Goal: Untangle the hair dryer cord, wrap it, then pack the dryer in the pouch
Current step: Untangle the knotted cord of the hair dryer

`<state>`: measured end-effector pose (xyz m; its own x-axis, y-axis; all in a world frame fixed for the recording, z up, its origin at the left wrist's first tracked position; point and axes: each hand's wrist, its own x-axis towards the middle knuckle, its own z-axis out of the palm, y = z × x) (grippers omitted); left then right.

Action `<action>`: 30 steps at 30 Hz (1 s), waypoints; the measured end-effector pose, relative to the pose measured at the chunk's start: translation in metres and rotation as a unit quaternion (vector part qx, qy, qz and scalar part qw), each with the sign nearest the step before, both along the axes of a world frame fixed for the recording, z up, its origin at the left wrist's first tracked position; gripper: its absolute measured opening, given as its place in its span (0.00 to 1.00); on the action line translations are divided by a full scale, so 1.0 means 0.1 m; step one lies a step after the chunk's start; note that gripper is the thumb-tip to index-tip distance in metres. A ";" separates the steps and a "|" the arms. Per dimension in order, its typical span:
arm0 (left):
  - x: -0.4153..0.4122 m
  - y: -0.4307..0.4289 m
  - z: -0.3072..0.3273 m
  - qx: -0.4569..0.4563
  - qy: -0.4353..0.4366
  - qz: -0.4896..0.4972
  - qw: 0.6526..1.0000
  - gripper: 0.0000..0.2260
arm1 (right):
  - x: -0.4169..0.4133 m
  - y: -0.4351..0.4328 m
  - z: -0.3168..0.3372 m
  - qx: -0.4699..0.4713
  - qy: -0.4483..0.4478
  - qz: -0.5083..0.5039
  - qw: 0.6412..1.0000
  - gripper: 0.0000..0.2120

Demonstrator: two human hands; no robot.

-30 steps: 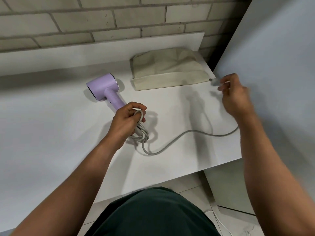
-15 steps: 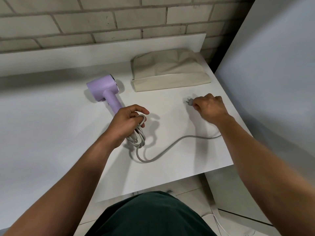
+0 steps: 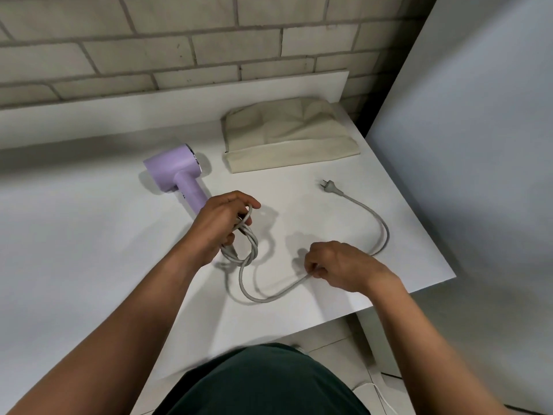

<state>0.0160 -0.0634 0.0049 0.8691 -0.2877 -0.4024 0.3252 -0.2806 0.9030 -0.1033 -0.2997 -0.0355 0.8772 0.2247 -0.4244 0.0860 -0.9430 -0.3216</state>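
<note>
On the flat white bench [image 3: 89, 250], the beige cloth pouch [image 3: 287, 139] lies at the back, with the lilac plastic hair dryer [image 3: 175, 169] just left of it. The left hand [image 3: 221, 226] grips coils of grey rubber cord [image 3: 386, 232] at the dryer's handle end. The right hand [image 3: 338, 268] pinches the cord's loose run, and the grey two-pin plug [image 3: 329, 187] lies apart beyond it.

Two arms are in view, both bare from the hands back to the picture's edge. The left forearm [image 3: 128, 339] comes in from 7 o'clock and ends at the left hand [image 3: 221, 226] near the centre. The right forearm [image 3: 413, 339] comes in from 5 o'clock and ends at the right hand [image 3: 338, 269]. At 6 o'clock lies a dark green garment [image 3: 263, 381] of plain, matte cloth with a rounded upper outline. Whether it is a shirt or trousers cannot be told.
</note>
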 end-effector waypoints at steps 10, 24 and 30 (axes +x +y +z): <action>-0.05 0.03 -0.03 -0.040 0.004 -0.035 0.999 0.08 | -0.01 0.07 -0.19 0.004 -0.238 -0.045 0.970 0.18; -0.11 0.00 0.00 -0.083 -0.040 -0.020 0.996 0.09 | -0.02 1.05 0.32 0.289 -0.051 -0.309 0.905 0.28; -0.09 0.00 0.02 -0.090 -0.055 -0.004 0.994 0.09 | -0.09 1.12 0.12 0.361 -0.035 -0.369 0.856 0.12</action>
<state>0.0071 -0.0630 0.0067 0.9026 -0.3527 -0.2469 0.2204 -0.1140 0.9687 -0.1124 -0.1875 -0.0239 0.9110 -0.2194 -0.3493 -0.4042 -0.3064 -0.8618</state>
